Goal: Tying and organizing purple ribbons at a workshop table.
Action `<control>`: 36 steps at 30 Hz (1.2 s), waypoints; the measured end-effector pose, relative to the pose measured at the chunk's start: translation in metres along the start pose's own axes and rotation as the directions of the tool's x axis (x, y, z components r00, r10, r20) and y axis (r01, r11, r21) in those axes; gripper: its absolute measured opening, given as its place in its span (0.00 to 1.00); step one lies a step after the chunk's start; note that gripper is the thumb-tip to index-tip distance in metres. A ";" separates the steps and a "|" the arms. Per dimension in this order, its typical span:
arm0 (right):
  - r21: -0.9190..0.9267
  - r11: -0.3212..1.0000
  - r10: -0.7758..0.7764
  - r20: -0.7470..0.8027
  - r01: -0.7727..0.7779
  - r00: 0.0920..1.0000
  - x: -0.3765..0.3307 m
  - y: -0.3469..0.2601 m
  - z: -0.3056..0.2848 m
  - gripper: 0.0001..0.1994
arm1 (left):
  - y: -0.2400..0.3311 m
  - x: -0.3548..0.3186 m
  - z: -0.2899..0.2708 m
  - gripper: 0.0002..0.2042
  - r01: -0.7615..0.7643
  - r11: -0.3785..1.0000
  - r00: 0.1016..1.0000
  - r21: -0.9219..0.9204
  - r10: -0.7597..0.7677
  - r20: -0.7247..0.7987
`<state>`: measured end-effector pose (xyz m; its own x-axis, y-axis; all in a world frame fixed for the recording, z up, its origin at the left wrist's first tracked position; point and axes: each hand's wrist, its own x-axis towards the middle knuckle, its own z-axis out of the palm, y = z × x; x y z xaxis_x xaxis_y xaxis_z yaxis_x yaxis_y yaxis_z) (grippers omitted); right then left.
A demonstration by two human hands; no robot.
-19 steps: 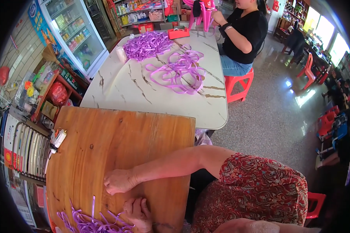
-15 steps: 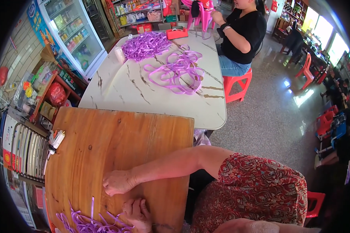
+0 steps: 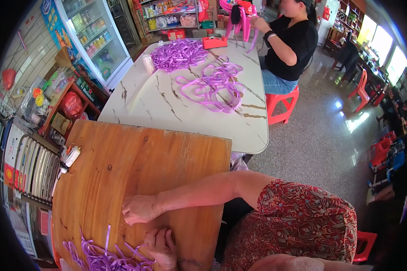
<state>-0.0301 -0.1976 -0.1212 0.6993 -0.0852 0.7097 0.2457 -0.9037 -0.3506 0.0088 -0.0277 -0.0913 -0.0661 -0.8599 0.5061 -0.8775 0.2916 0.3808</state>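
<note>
My right hand (image 3: 142,209) is over the wooden table (image 3: 167,156), its arm reaching across from a red patterned sleeve. Its fingers are bent together in a pinch, and whatever they may hold is too small to make out. Closer to the lower edge is my left hand (image 3: 162,247), with curled fingers, beside a loose heap of purple ribbons (image 3: 108,258). Some strands run up to this hand, but I cannot tell whether its fingers grip one. One ribbon end sticks up from the heap.
A marbled white table (image 3: 135,106) adjoins the far edge, bearing a purple ribbon pile (image 3: 178,54), looped ribbons (image 3: 215,88) and a red tape dispenser (image 3: 215,42). A person in black (image 3: 290,47) sits there handling ribbon. A white glue gun (image 3: 71,156) lies at the left edge.
The whole view has shifted slightly, so the tables sit a little further right. My hands stay nearly in place, with a small movement of the right fingers.
</note>
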 end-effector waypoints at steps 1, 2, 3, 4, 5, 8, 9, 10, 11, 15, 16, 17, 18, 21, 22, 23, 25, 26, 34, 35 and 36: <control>0.002 1.000 -0.005 0.004 0.005 1.000 0.000 0.001 0.000 0.08 | 0.001 0.000 0.000 0.05 -0.004 1.000 1.000 0.009 0.004 0.007; -0.013 1.000 -0.017 -0.011 0.017 1.000 0.000 0.002 -0.001 0.09 | 0.000 -0.001 0.001 0.05 0.000 1.000 1.000 0.011 0.000 0.001; -0.026 0.999 -0.029 -0.027 0.028 0.999 0.001 0.002 -0.002 0.10 | -0.002 -0.003 0.001 0.05 -0.008 1.000 1.000 0.025 0.008 0.003; -0.022 0.999 -0.032 -0.025 0.032 0.999 0.001 0.002 -0.004 0.10 | -0.003 -0.004 0.002 0.05 -0.017 0.999 1.000 0.039 0.017 0.006; -0.028 0.999 -0.020 -0.031 0.020 0.999 0.000 0.003 -0.006 0.10 | -0.002 -0.006 0.004 0.05 -0.014 0.999 1.000 0.042 0.013 0.004; -0.027 1.000 0.000 -0.039 -0.001 0.999 0.001 0.002 -0.014 0.09 | -0.002 -0.005 0.005 0.04 -0.008 1.000 1.000 0.026 0.008 -0.015; -0.020 1.000 0.013 -0.041 -0.014 0.999 0.002 0.003 -0.015 0.09 | -0.002 -0.004 0.005 0.05 -0.008 1.000 1.000 0.025 0.009 -0.010; -0.007 1.000 0.004 -0.042 -0.005 0.999 0.003 0.005 -0.015 0.09 | -0.002 -0.003 0.004 0.05 -0.006 1.000 1.000 0.026 0.006 -0.003; -0.019 1.000 -0.004 -0.054 0.003 0.999 0.004 0.008 -0.015 0.08 | -0.001 -0.001 0.004 0.05 0.009 0.999 1.000 0.041 -0.008 -0.004; -0.128 0.987 0.110 0.128 -0.093 0.986 0.012 0.001 -0.019 0.05 | 0.000 -0.001 -0.001 0.07 -0.035 0.997 0.997 0.066 0.040 -0.072; -0.131 0.991 0.042 0.092 -0.030 0.995 0.010 0.004 -0.019 0.05 | 0.000 -0.004 0.001 0.07 -0.022 0.998 0.996 0.052 0.027 -0.083; -0.168 0.983 0.092 0.101 -0.074 0.991 0.005 0.007 -0.021 0.06 | -0.008 -0.007 0.009 0.08 -0.018 1.000 0.997 -0.024 0.016 -0.071; -0.196 0.978 0.088 0.090 -0.069 0.992 0.004 0.003 -0.032 0.06 | 0.001 0.005 0.003 0.09 -0.072 0.997 0.995 0.006 0.072 -0.063; -0.093 0.988 0.127 0.060 -0.121 0.990 0.004 0.005 -0.036 0.04 | -0.004 0.004 0.004 0.09 -0.090 0.996 0.995 0.011 0.091 -0.038; -0.039 0.991 0.132 0.050 -0.130 0.990 0.008 -0.001 -0.033 0.04 | -0.003 0.000 0.001 0.08 -0.062 0.998 0.997 0.023 0.063 -0.043; -0.011 0.988 0.156 0.033 -0.155 0.987 0.011 -0.006 -0.035 0.04 | -0.001 -0.003 -0.001 0.07 -0.060 0.998 0.997 0.018 0.061 -0.046; -0.018 0.994 0.109 0.011 -0.109 0.994 0.014 -0.005 -0.033 0.04 | -0.001 -0.006 -0.001 0.07 -0.044 0.998 0.998 0.052 0.046 -0.042; 0.016 0.996 0.088 0.030 -0.088 0.996 0.016 -0.005 -0.031 0.04 | -0.003 -0.008 -0.001 0.07 -0.082 0.995 0.996 0.055 0.084 -0.028; -0.007 0.989 0.146 0.077 -0.146 0.986 0.018 -0.011 -0.033 0.04 | -0.002 -0.008 -0.002 0.08 -0.147 0.979 0.989 0.139 0.142 0.048; -0.008 0.989 0.147 0.086 -0.147 0.985 0.017 -0.010 -0.033 0.04 | -0.002 -0.008 -0.001 0.08 -0.194 0.972 0.980 0.133 0.188 0.059; 0.019 0.985 0.170 0.096 -0.173 0.981 0.016 -0.011 -0.034 0.04 | -0.002 -0.007 0.000 0.08 -0.189 0.974 0.982 0.125 0.183 0.055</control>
<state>-0.0441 -0.2035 -0.0856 0.7921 -0.1971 0.5777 0.1339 -0.8673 -0.4795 0.0108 -0.0216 -0.0954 -0.2515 -0.8137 0.5241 -0.9018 0.3936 0.1785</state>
